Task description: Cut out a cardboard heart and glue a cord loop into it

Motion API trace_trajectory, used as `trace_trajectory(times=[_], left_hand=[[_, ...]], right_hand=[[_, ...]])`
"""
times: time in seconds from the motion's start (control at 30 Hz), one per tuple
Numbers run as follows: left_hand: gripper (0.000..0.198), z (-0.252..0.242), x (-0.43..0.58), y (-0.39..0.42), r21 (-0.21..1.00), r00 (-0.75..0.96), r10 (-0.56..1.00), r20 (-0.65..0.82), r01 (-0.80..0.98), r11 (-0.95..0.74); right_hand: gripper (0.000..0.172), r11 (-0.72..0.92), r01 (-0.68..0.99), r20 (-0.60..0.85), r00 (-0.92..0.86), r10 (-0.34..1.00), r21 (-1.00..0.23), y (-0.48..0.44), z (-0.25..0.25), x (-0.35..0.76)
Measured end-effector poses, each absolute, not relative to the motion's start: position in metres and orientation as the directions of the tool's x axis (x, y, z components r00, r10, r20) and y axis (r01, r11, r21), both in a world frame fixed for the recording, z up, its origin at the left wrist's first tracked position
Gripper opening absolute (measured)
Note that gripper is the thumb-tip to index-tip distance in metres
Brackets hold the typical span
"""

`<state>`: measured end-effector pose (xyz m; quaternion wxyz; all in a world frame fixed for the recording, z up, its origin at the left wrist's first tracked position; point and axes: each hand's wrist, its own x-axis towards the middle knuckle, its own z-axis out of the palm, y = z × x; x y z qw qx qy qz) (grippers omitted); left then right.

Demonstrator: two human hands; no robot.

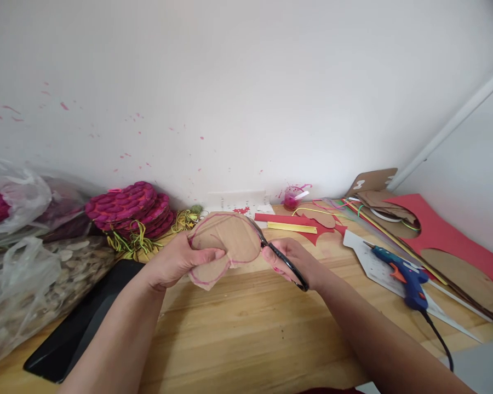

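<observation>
A piece of brown cardboard [238, 235] with a rounded outline drawn in pinkish-purple is held up over the wooden table [230, 339]. My left hand [181, 260] grips its left side, thumb lying on the near face and the other fingers hidden behind. In my right hand [293, 260] is a pair of black-handled scissors [290, 265], fingers wrapped round the handles. The blades meet the upper right edge of the cardboard, along the drawn line. How far apart the blades stand I cannot tell.
A blue glue gun [411, 284] lies on white card at the right, beside red sheets [435, 219]. Magenta braided rounds [127, 208] are stacked at the left, near plastic bags [16, 295] and a black flat object [86, 323]. A yellow strip [291, 227] lies behind my right hand.
</observation>
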<state>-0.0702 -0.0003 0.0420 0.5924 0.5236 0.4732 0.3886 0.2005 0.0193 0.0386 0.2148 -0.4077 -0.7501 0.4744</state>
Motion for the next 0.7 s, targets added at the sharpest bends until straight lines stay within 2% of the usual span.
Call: trace_trajectory(times=[0.13,0.33,0.7], left_hand=[[0.045,0.0436,-0.0702,-0.0008,0.99,0.25,0.958,-0.139,0.01,0.141],[0.052,0.0421,-0.0728,-0.0011,0.991,0.253,0.959,-0.129,-0.003,0.134],[0.047,0.0471,-0.0731,-0.0043,0.988,0.217,0.964,-0.15,0.003,0.153]], right_hand=[[0.054,0.222,0.407,-0.056,-0.569,0.821,-0.886,0.02,0.0359,0.2007],[0.055,0.231,0.405,-0.041,-0.561,0.827,-0.885,0.021,0.031,0.202],[0.056,0.245,0.412,-0.036,-0.567,0.823,-0.878,0.0196,0.0359,0.2018]])
